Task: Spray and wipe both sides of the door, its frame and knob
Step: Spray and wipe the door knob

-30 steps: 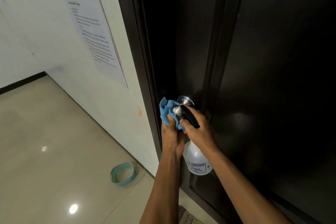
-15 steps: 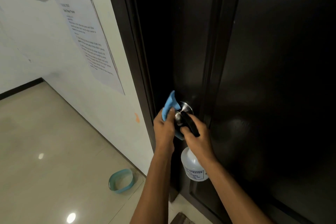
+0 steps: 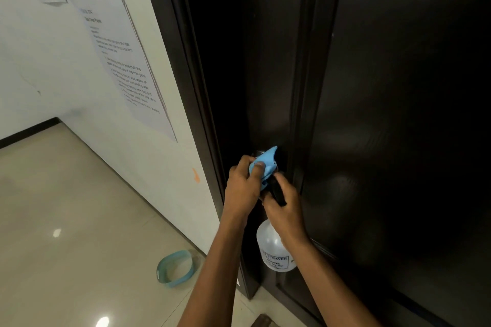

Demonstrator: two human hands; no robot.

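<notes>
Your right hand (image 3: 285,203) is curled round the black head of the spray bottle (image 3: 276,252), and the clear bottle body hangs below your wrist, its label facing you. Just to the left of it, almost touching, your left hand (image 3: 244,186) grips the blue cloth (image 3: 265,164), fingers and thumb wrapped over it. The cloth is bunched over the knob (image 3: 257,153), of which only a sliver of metal shows above your left fingers. Behind both hands stands the dark door (image 3: 398,114), and to the left of your left hand runs the dark frame (image 3: 186,74). Below and left of your left forearm, a teal basin (image 3: 176,268) sits on the pale tiled floor (image 3: 66,207). Farther left, beyond the frame, printed sheets (image 3: 125,69) hang on the white wall (image 3: 39,61).
</notes>
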